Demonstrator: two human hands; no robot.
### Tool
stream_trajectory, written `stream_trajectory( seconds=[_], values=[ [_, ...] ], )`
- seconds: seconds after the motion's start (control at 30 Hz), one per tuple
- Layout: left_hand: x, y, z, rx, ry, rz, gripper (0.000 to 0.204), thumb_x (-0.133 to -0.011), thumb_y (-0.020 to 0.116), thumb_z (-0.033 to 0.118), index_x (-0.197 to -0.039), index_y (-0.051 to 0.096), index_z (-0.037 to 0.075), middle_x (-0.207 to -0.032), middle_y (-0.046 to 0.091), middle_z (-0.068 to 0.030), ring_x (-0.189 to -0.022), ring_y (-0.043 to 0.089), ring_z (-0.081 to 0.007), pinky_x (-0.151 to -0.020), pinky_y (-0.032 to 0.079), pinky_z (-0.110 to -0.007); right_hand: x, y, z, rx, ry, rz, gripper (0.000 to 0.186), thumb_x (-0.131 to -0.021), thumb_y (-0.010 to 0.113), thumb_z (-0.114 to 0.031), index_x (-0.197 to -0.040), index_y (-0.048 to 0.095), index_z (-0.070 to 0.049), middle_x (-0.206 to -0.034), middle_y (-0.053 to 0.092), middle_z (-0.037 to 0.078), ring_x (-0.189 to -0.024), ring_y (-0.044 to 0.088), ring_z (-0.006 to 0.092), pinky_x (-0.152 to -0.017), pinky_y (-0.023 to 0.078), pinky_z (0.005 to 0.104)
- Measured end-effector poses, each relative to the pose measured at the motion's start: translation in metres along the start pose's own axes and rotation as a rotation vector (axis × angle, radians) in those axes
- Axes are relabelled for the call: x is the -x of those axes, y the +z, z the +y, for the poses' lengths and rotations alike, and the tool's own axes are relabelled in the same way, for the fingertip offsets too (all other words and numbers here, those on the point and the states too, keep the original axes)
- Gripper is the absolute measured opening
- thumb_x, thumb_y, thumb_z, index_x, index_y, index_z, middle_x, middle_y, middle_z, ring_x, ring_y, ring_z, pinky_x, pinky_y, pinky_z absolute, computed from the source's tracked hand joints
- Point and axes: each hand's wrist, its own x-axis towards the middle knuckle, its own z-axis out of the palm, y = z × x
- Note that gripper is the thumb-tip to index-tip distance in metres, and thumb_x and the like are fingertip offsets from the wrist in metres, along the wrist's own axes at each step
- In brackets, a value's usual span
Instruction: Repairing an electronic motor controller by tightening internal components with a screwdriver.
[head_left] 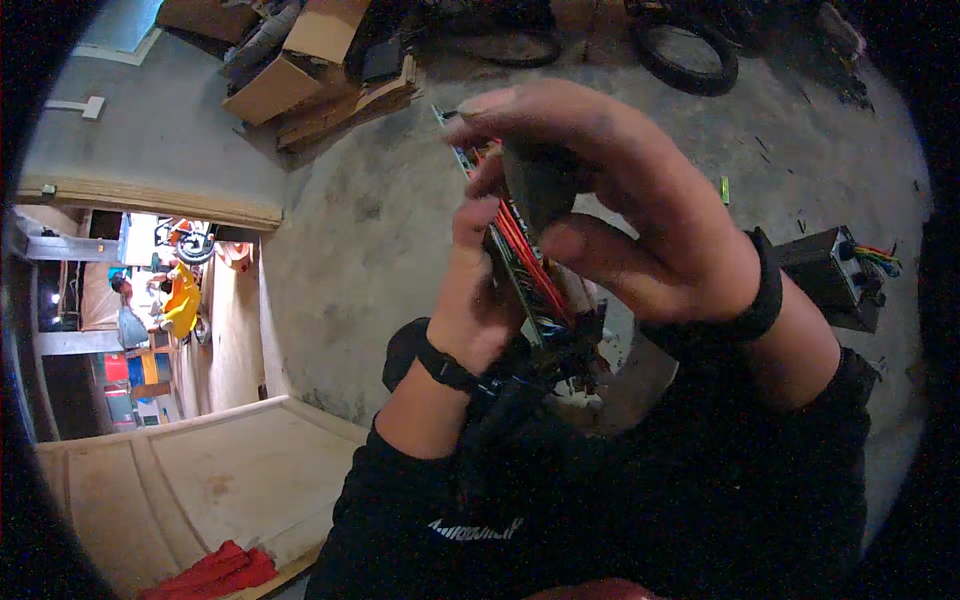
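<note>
A thin circuit board with several red wires along its face is held up on edge before me. My left hand is closed round the board's side, its thumb and fingers near the upper part. My right hand arches over the top, with fingers curled and thumb bent in. Between its fingers and thumb is a dark, blocky piece against the board; its kind and whether it is fixed to the board cannot be told. More dark wires and small parts hang at the board's lower end.
A metal box with coloured wires sits on the concrete floor at the right. Cardboard boxes and tires lie at the back. On the left, a wooden panel bears a red cloth; a person in yellow is beyond the doorway.
</note>
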Motion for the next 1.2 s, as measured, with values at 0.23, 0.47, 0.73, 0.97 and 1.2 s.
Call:
stream_trajectory(
  seconds=[0.23, 0.47, 0.73, 0.97, 1.2],
  values=[
    [-0.002, -0.014, 0.004, 0.273, -0.222, -0.162, 0.072, -0.087, 0.060, 0.058, -0.135, 0.047, 0.007, -0.128, 0.057, -0.0112, -0.115, 0.059, -0.0258, -0.097, 0.050, -0.042, 0.000, -0.008, -0.006, 0.029, 0.006, -0.056, 0.055, -0.082, 0.069, 0.003, -0.132, 0.048, 0.005, -0.126, 0.058, 0.018, -0.114, 0.060, 0.0276, -0.095, 0.049, 0.0382],
    [0.009, -0.003, -0.007, -0.116, -0.034, 0.145, 0.073, -0.086, 0.056, 0.062, -0.134, 0.047, 0.007, -0.129, 0.057, -0.0133, -0.119, 0.057, -0.0286, -0.099, 0.049, -0.043, 0.005, 0.007, -0.014, 0.399, 0.024, 0.039, 0.048, -0.066, 0.081, -0.003, -0.112, 0.069, -0.008, -0.102, 0.066, 0.010, -0.088, 0.063, 0.0255, -0.076, 0.052, 0.0324],
    [0.005, 0.008, -0.008, -0.045, 0.070, 0.054, 0.059, -0.094, 0.053, 0.049, -0.132, 0.048, 0.005, -0.126, 0.058, -0.0130, -0.120, 0.056, -0.0280, -0.102, 0.046, -0.042, 0.015, 0.019, -0.017, 0.685, 0.025, 0.164, 0.040, -0.063, 0.085, -0.009, -0.101, 0.074, -0.013, -0.100, 0.068, -0.002, -0.068, 0.049, 0.0170, -0.058, 0.044, 0.0292],
    [-0.006, -0.012, -0.015, 0.216, -0.090, 0.074, 0.052, -0.096, 0.052, 0.047, -0.126, 0.052, 0.005, -0.123, 0.060, -0.0118, -0.114, 0.059, -0.0254, -0.101, 0.047, -0.040, 0.014, 0.023, -0.025, 0.884, -0.015, 0.103, 0.042, -0.061, 0.086, -0.008, -0.100, 0.072, -0.008, -0.100, 0.068, -0.003, -0.067, 0.047, 0.0159, -0.055, 0.042, 0.0278],
    [-0.005, -0.007, 0.000, 0.187, 0.018, -0.117, 0.055, -0.092, 0.056, 0.049, -0.126, 0.051, 0.006, -0.120, 0.061, -0.0110, -0.108, 0.062, -0.0226, -0.097, 0.049, -0.040, 0.011, 0.018, -0.015, 0.629, 0.011, 0.194, 0.060, -0.082, 0.077, -0.016, -0.133, 0.050, -0.001, -0.130, 0.051, 0.021, -0.100, 0.063, 0.0246, -0.085, 0.054, 0.0351]
  ],
)
